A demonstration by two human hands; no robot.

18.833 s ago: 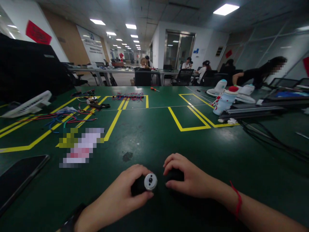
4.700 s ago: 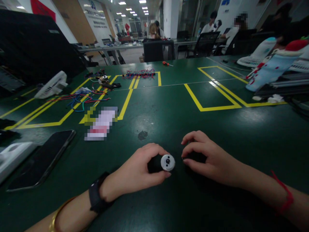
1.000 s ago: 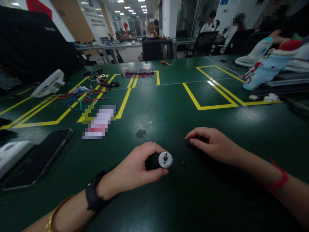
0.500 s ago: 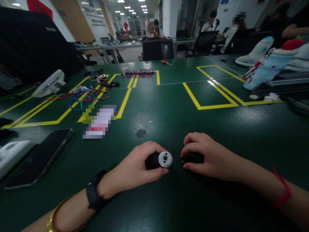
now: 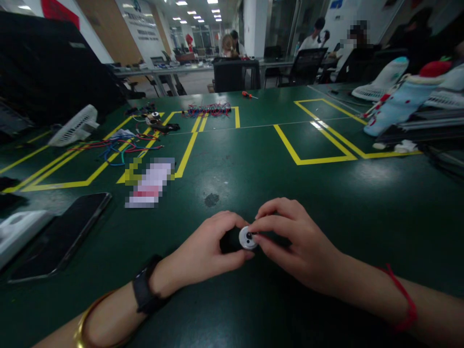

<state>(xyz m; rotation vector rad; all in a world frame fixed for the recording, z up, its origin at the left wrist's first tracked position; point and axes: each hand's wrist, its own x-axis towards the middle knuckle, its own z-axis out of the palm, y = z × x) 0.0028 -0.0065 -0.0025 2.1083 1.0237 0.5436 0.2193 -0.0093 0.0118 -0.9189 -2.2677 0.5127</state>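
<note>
My left hand (image 5: 212, 244) is wrapped around a small cylindrical motor (image 5: 245, 240), whose round silver end faces up. A dark hole and the shaft area show on that end, partly covered. My right hand (image 5: 295, 241) is closed in a pinch, thumb and index fingertips right at the middle of the motor's face. A tiny dark ring-like part (image 5: 250, 236) shows at those fingertips, over the shaft. How far it sits on the shaft is too small to tell. Both hands are low over the green tabletop (image 5: 232, 304).
A phone (image 5: 61, 237) and a white power strip (image 5: 23, 237) lie at the left. A pale paper slip (image 5: 150, 181), tangled wires (image 5: 123, 147), an orange screwdriver (image 5: 248, 94) and yellow tape outlines (image 5: 324, 159) are farther off. A blue bottle (image 5: 397, 108) stands at right.
My right hand first hovered with the ring-like part lying on the table, then reached down to it, and has now carried it left to the motor. My left hand keeps holding the motor.
</note>
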